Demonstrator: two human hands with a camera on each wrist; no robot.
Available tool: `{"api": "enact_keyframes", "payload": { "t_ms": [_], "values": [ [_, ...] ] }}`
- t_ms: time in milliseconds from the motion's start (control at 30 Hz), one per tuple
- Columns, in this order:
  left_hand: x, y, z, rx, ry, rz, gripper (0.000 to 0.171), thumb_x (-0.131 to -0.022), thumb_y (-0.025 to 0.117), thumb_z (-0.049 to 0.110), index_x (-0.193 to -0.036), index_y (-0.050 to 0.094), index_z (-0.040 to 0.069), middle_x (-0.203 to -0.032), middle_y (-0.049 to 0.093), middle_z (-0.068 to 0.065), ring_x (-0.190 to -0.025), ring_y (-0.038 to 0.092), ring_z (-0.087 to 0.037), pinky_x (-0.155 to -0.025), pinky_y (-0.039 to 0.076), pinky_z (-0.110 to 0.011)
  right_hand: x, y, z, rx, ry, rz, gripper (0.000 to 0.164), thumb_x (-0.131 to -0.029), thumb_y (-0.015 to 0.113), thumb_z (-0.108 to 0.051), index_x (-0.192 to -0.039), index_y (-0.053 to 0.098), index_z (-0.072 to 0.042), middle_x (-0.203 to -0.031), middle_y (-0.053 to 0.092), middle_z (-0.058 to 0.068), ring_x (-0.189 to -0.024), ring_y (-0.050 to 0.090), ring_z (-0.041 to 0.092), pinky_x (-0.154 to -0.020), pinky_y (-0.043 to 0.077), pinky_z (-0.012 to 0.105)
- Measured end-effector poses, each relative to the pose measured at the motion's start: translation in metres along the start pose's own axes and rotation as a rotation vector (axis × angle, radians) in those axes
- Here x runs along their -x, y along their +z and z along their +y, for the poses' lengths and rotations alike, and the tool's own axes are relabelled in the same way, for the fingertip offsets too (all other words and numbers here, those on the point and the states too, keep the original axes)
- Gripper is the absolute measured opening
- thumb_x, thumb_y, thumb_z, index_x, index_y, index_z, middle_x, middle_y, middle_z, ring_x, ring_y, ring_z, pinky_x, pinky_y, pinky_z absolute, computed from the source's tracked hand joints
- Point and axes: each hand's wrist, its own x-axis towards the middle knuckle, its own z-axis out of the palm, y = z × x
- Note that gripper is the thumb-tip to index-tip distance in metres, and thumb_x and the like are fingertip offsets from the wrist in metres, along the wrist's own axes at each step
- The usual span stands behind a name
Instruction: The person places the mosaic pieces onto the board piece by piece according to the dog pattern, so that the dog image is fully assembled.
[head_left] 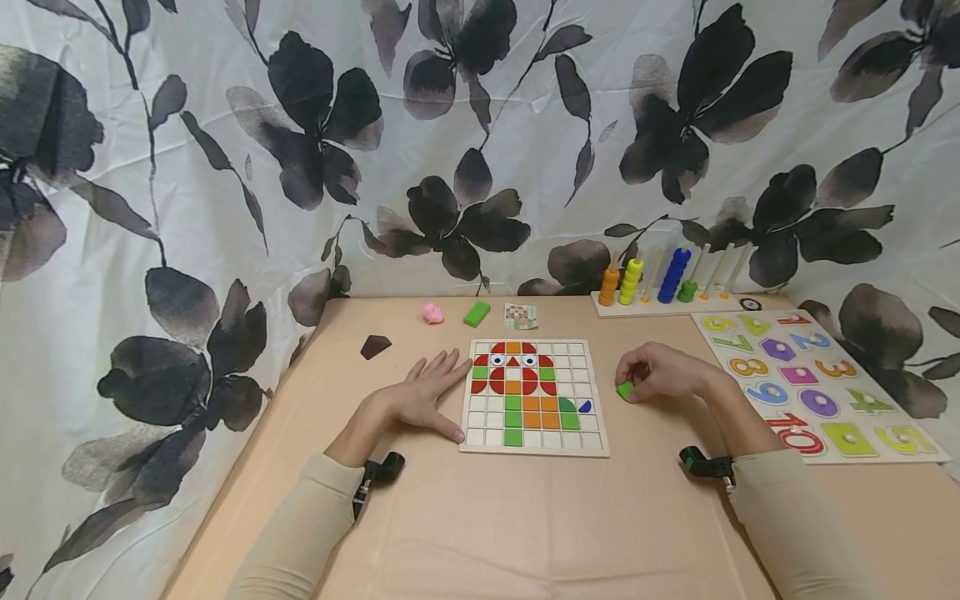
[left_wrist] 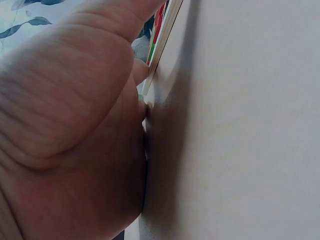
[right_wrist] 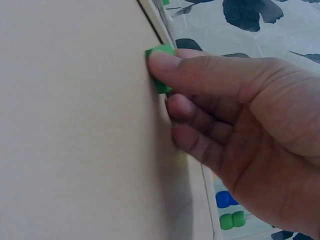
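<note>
A square grid board (head_left: pixel 487 437) lies on the table, with red, orange, green and white-eyed tiles forming a bird-like picture. A small blue tile (head_left: pixel 585 407) sits at the picture's right end. My left hand (head_left: pixel 422 398) rests on the table with fingers spread, its thumb and fingertips at the board's left edge. To the right of the board, my right hand (head_left: pixel 662 372) pinches a small green tile (right_wrist: pixel 159 86) between thumb and finger, just above or on the tabletop. Its other fingers are curled, and part of the tile is hidden under the thumb.
Behind the board lie a pink piece (head_left: pixel 432 313), a green block (head_left: pixel 476 314) and a small picture card (head_left: pixel 521 316). A dark brown piece (head_left: pixel 375 347) is at left. A peg counter with beads (head_left: pixel 675 275) and a number puzzle board (head_left: pixel 817 383) stand at right.
</note>
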Motion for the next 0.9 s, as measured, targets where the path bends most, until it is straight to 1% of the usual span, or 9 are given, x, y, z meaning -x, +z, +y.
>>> {"api": "enact_keyframes", "payload": {
  "t_ms": [133,233,367,500,600,733,900],
  "values": [
    [0.0,0.0,0.0,0.0,-0.002,0.002,0.126,-0.062,0.068,0.078,-0.156,0.007,0.019,-0.161,-0.004,-0.014,-0.147,-0.008,-0.034,-0.114,-0.003,-0.058,-0.001,0.0,-0.001,-0.023,0.003,0.072,0.016,-0.075,0.081,-0.007,-0.086,0.071,-0.012,-0.078,0.067,0.004,-0.069,0.056,0.018,-0.062,0.048,0.026],
    [0.0,0.0,-0.001,0.004,-0.004,0.002,0.126,-0.063,0.068,0.078,-0.156,0.008,0.019,-0.161,-0.003,-0.014,-0.147,-0.008,-0.034,-0.114,-0.003,-0.058,-0.002,0.002,-0.001,-0.052,-0.015,0.092,0.009,-0.079,0.078,-0.009,-0.085,0.072,-0.012,-0.078,0.068,0.005,-0.067,0.056,0.018,-0.061,0.047,0.026],
    [0.0,0.0,0.0,0.003,-0.008,-0.006,0.126,-0.063,0.068,0.078,-0.156,0.007,0.019,-0.161,-0.004,-0.014,-0.147,-0.008,-0.034,-0.114,-0.003,-0.058,-0.003,0.003,-0.001,-0.096,-0.036,0.076,0.006,-0.085,0.072,-0.009,-0.091,0.072,-0.01,-0.083,0.069,0.007,-0.07,0.056,0.019,-0.061,0.049,0.027],
    [0.0,0.0,0.0,0.001,-0.01,-0.003,0.125,-0.063,0.069,0.076,-0.156,0.008,0.018,-0.161,-0.003,-0.015,-0.147,-0.007,-0.034,-0.114,-0.003,-0.059,-0.005,0.004,-0.005,-0.103,-0.061,0.077,0.014,-0.088,0.069,-0.009,-0.101,0.074,-0.009,-0.092,0.07,0.007,-0.074,0.058,0.021,-0.063,0.052,0.028],
    [0.0,0.0,0.001,0.007,-0.008,-0.003,0.126,-0.063,0.07,0.076,-0.156,0.008,0.018,-0.161,-0.003,-0.015,-0.147,-0.007,-0.035,-0.114,-0.003,-0.059,-0.006,0.005,-0.013,-0.087,-0.105,0.083,0.018,-0.088,0.069,-0.008,-0.105,0.074,-0.009,-0.097,0.072,0.006,-0.077,0.059,0.022,-0.066,0.052,0.028],
    [0.001,0.0,0.002,0.013,-0.005,-0.008,0.125,-0.063,0.069,0.076,-0.156,0.008,0.018,-0.161,-0.004,-0.015,-0.146,-0.008,-0.035,-0.114,-0.003,-0.059,-0.009,0.009,-0.032,-0.06,-0.153,0.064,0.018,-0.086,0.071,-0.01,-0.103,0.074,-0.007,-0.095,0.072,0.006,-0.077,0.06,0.023,-0.065,0.05,0.026],
    [0.001,0.0,0.001,0.012,-0.008,-0.001,0.125,-0.064,0.069,0.076,-0.156,0.008,0.018,-0.161,-0.003,-0.015,-0.147,-0.008,-0.035,-0.114,-0.003,-0.059,-0.016,0.023,-0.06,-0.066,-0.187,-0.002,0.016,-0.085,0.069,-0.007,-0.1,0.074,-0.007,-0.09,0.071,0.005,-0.075,0.059,0.022,-0.065,0.051,0.027]
  ]
}}
